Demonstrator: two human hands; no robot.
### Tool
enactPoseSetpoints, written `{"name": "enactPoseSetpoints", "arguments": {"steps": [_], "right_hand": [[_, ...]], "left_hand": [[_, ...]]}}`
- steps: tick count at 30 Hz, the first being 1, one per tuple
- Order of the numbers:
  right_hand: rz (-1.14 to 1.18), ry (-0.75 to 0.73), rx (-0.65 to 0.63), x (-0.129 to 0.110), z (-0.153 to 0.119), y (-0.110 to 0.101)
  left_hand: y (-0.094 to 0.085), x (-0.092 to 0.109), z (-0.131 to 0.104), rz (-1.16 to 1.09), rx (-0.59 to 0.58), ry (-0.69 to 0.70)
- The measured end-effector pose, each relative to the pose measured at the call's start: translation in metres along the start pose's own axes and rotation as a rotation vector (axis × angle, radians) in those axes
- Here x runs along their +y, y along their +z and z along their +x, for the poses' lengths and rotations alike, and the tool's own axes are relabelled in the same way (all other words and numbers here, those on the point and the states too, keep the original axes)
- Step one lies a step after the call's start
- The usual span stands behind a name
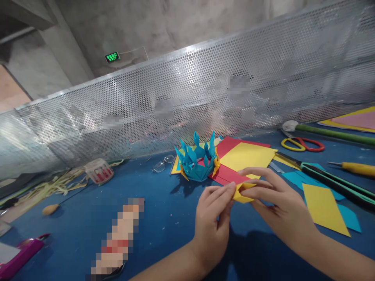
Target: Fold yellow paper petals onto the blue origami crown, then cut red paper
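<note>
Between my two hands, above the blue table, is a small folded piece of yellow paper with an opening on its upper side. My left hand pinches its left end. The fingers of my right hand hold its right side, one fingertip at the opening. Just beyond stands a blue folded-paper crown with pointed tips and some yellow pieces on its sides. Red paper and a yellow sheet lie behind my hands.
To the right lie a yellow paper piece, a green-and-black cutter, scissors and a yellow-handled awl. Glasses, a clear basket and a magenta tool are leftward. A perforated metal screen bounds the far edge.
</note>
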State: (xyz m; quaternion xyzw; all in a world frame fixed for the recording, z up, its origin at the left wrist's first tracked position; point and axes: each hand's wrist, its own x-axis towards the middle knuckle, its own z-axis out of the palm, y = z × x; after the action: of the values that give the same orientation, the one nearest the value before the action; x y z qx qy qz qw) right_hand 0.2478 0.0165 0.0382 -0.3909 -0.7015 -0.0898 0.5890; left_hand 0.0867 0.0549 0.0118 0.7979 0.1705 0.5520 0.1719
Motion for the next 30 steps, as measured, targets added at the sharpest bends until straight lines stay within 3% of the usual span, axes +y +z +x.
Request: {"name": "enactPoseSetpoints", "arguments": {"steps": [11,16,26,30], "right_hand": [[0.015,0.066,-0.052,0.006,-0.002,0.007],[0.027,0.129,-0.105,0.008,-0.002,0.009],[0.017,0.236,-0.068,0.012,-0.002,0.006],[0.071,0.247,-0.129,0.01,-0.001,0.008]], "left_hand": [[0.0,0.001,0.004,-0.124,-0.074,-0.334],[0.001,-0.002,0.004,-0.171,-0.055,-0.405],[0.003,-0.001,0.005,-0.247,-0.016,-0.542],[0.003,0.001,0.004,-0.246,-0.03,-0.567]]}}
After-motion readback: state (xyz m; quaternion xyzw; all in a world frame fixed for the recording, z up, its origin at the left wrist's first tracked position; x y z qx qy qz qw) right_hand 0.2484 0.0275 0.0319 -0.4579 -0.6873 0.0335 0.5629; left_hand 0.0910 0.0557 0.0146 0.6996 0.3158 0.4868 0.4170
